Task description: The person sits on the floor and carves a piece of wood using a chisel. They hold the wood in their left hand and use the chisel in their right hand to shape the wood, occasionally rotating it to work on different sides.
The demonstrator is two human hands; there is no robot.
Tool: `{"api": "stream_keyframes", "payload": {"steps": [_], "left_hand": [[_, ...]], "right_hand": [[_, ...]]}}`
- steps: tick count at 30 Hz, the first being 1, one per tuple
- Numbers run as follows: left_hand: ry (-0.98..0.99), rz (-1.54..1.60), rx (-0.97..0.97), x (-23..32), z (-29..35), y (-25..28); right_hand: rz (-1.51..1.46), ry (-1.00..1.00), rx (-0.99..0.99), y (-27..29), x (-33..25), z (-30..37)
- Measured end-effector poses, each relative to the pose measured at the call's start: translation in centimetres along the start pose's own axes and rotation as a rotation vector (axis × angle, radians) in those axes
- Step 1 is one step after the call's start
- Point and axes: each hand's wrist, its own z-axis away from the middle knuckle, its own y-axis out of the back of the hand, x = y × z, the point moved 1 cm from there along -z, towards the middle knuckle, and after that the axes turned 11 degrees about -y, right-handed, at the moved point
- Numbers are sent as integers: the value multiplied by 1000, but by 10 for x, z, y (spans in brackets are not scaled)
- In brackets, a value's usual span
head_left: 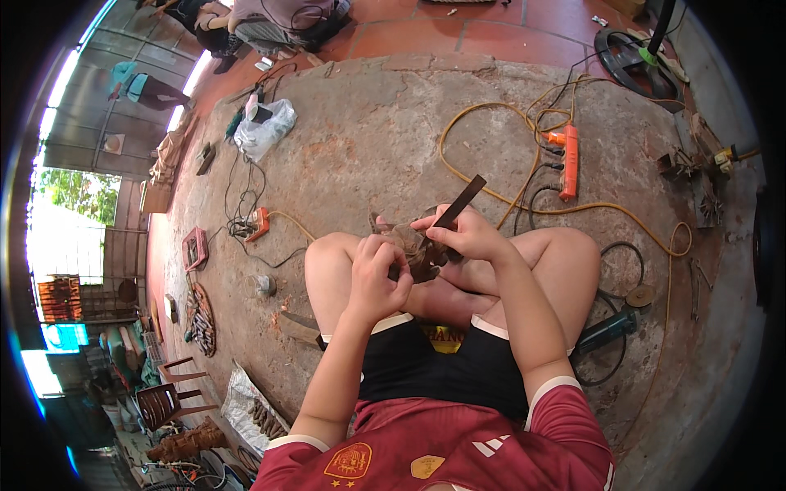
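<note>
A dark brown carved wooden piece with an irregular shape lies between my hands, above my crossed legs. My left hand is closed around its left side, fingers curled in. In my right hand, thumb and fingers pinch a flat, dark, straight-edged strip that slants up and to the right. The strip's lower end reaches the wood; whether it is a file or a blade I cannot tell. My fingers hide part of the wooden piece.
An orange power strip with yellow and black cords lies ahead right. By my right knee rests a green power tool. To the left are a smaller orange socket, a glass jar and a plastic bag. People sit far ahead.
</note>
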Motion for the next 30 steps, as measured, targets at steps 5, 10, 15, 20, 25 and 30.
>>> {"api": "stream_keyframes", "payload": {"steps": [5,10,15,20,25,30], "left_hand": [[-4,-4,3,0,1,1],[-1,14,5,0,1,1],[-70,-2,-73,5,0,-1],[-117,34,-147,0,-7,3],[-173,195,-270,-11,-47,1],[-368,252,-491,1,-75,-11]], "right_hand": [[-62,-85,12,-8,-4,0],[-75,-23,57,-6,1,-2],[-119,60,113,-12,6,-7],[-52,-17,51,-2,5,-6],[-120,14,115,19,3,-8],[-198,-11,149,42,-4,2]]}}
